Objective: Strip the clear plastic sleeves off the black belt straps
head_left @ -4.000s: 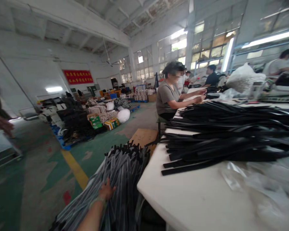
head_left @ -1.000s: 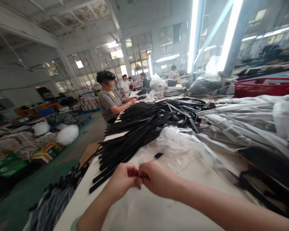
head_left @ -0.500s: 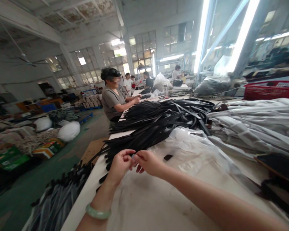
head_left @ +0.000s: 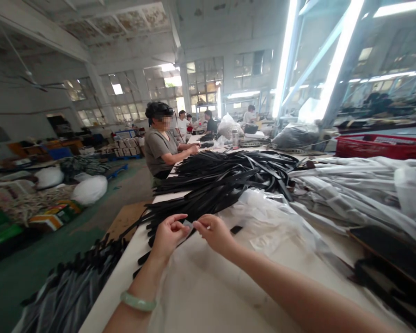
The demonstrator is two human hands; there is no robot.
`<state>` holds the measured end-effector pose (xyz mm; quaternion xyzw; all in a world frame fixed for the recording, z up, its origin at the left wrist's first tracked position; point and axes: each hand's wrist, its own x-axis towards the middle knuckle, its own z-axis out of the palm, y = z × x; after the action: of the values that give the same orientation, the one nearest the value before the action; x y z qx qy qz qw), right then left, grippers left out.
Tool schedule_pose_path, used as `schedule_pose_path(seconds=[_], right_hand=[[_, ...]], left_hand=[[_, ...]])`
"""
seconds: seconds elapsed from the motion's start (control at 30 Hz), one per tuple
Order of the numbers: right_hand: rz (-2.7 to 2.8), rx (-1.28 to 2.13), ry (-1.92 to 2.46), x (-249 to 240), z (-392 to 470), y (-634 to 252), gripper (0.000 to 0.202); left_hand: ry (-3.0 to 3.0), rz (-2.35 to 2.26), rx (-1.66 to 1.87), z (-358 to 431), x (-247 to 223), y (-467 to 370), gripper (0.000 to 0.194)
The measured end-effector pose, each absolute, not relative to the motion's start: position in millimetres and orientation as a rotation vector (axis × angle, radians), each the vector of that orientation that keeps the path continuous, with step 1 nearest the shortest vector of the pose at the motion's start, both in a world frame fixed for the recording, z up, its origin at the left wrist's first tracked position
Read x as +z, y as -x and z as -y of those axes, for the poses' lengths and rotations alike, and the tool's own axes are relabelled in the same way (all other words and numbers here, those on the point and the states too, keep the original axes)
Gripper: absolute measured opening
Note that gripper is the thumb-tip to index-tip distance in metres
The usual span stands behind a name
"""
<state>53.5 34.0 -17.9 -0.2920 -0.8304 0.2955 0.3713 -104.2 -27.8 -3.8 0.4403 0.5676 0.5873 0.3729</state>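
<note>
My left hand [head_left: 171,235], with a pale green bangle [head_left: 137,301] on its wrist, pinches a small light-grey flat piece [head_left: 187,224]. The thumb and forefinger of my right hand [head_left: 213,232] are closed at the piece's right edge. Both hands are held over the near part of the white table [head_left: 208,296]. Just beyond them lies a thick heap of black straps [head_left: 208,180], their ends along the table's left edge. A crumpled clear plastic bag [head_left: 263,212] spreads to the right of my hands, with a small dark piece [head_left: 236,230] at its near side.
White-wrapped strips [head_left: 360,185] and dark straps [head_left: 391,254] cover the right side. A red crate [head_left: 377,147] stands behind them. More wrapped straps [head_left: 76,286] hang low at the left. A co-worker [head_left: 162,143] stands at the table's far left edge.
My hands have drawn slightly apart, and the grey piece between the fingertips now shows more. The whole view has shifted a little to the right.
</note>
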Motion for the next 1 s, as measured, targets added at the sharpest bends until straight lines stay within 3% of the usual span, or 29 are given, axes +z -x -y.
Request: schedule_pose_path(seconds=[0.33,0.43,0.63,0.8,1.0], right_hand=[[2.73,0.236,0.424,-12,-57,-6,0.01],[2.762,0.16,0.479,-6,-59,-5,0.013],[2.657,0.099,0.736,18,-63,-83,0.019],[2.475,0.326,0.656,15,-47,-137,0.021],[2.532,0.087,0.644,8,-30,-144,0.027]], left_hand=[[-1.138,-1.554,1.761,33,4,149,0.057],[-1.181,-1.565,1.74,35,5,151,0.054],[-1.293,-1.604,1.693,40,14,147,0.048],[-1.389,-1.643,1.53,38,10,121,0.036],[-1.46,-1.742,1.356,29,2,93,0.026]])
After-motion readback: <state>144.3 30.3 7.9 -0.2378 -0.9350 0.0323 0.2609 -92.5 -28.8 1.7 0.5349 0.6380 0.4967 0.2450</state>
